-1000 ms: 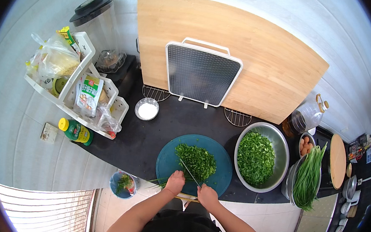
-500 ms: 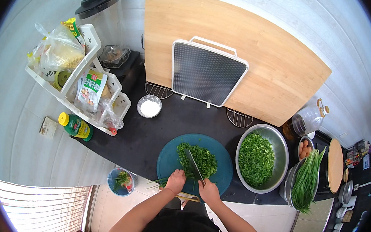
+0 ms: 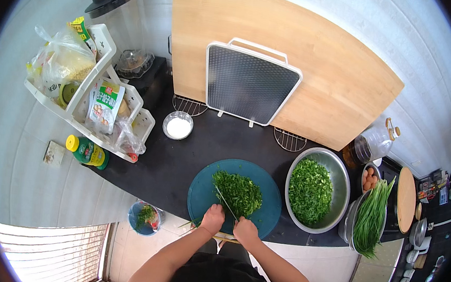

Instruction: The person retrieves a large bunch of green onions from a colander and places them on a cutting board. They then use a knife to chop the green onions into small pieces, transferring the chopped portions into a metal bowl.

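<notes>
My right hand (image 3: 245, 230) grips a kitchen knife (image 3: 226, 202) by its handle, the blade slanting away to the left with its edge down by the greens. Next to the blade, my left hand (image 3: 212, 217) is closed over a few chive stalks (image 3: 189, 225), whose ends stick out on its left side. Beyond both hands lies a heap of chopped chives (image 3: 240, 192) on a round blue-green cutting board (image 3: 201, 184). More chopped chives (image 3: 310, 193) lie in a large steel bowl (image 3: 342, 187) to the right of the board.
Whole chives (image 3: 372, 219) rest across a pot at the right, near a bowl of eggs (image 3: 370, 180). A small bowl of white powder (image 3: 178, 126) stands behind the board. A white rack (image 3: 74, 110) is at left, a waste bin (image 3: 147, 229) below, boards (image 3: 317, 53) behind.
My right hand and the knife have moved slightly left, bringing the blade closer to my left hand. The whole view has shifted a little.
</notes>
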`<state>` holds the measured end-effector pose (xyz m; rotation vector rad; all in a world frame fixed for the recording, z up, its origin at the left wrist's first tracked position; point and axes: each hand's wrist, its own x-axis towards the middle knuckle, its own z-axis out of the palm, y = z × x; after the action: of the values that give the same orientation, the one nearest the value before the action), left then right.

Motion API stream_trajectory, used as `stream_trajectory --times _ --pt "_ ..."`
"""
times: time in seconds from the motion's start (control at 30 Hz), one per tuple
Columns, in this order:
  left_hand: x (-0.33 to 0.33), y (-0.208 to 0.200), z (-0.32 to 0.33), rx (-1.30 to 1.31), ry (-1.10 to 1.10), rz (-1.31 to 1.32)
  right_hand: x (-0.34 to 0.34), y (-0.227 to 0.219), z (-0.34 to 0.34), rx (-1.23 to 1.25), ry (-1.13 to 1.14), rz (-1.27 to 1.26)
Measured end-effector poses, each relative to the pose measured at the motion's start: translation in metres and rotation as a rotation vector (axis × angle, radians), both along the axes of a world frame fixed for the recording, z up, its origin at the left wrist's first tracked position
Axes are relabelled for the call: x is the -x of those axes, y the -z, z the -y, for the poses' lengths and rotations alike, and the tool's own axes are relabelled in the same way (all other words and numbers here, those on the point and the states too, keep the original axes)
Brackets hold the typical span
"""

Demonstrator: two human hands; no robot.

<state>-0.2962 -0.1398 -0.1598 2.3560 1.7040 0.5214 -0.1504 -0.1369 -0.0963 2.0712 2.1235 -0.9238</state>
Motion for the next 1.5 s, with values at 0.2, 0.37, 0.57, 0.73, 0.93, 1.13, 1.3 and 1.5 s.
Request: stream_trajectory --times 0.2,0.37,0.57,0.73,0.93,1.13,1.3,1.5 --pt "-0.002 0.001 -0.003 -0.008 -0.048 -0.035 -0.007 -0.005 -0.016 0.088 -0.068 0.026" --pt "-0.005 0.004 -0.001 0.003 -0.073 0.004 -0.02 0.033 -0.004 0.05 -0.201 0.067" --pt "-0.002 -0.001 0.002 -0.062 -0.058 0.057 0.012 0.011 -0.034 -0.05 0.011 -0.081" --pt "-0.012 -0.01 0.0 -0.058 -0.2 0.111 -0.02 -0.021 -0.021 -0.08 0.15 -0.252" --pt "-0.021 -0.044 0.009 -0.037 -0.287 0.135 -0.042 -0.041 -0.017 -0.064 0.139 -0.286" --pt "-0.02 -0.042 0.012 0.033 -0.26 0.134 -0.052 -0.053 -0.011 -0.078 0.085 -0.307" --pt "0.0 -0.017 0.007 0.034 -0.184 0.136 -0.057 -0.048 -0.008 -0.168 -0.018 -0.337" --pt "0.011 -0.015 0.008 0.027 -0.192 0.227 -0.043 -0.055 -0.001 -0.183 -0.056 -0.249"
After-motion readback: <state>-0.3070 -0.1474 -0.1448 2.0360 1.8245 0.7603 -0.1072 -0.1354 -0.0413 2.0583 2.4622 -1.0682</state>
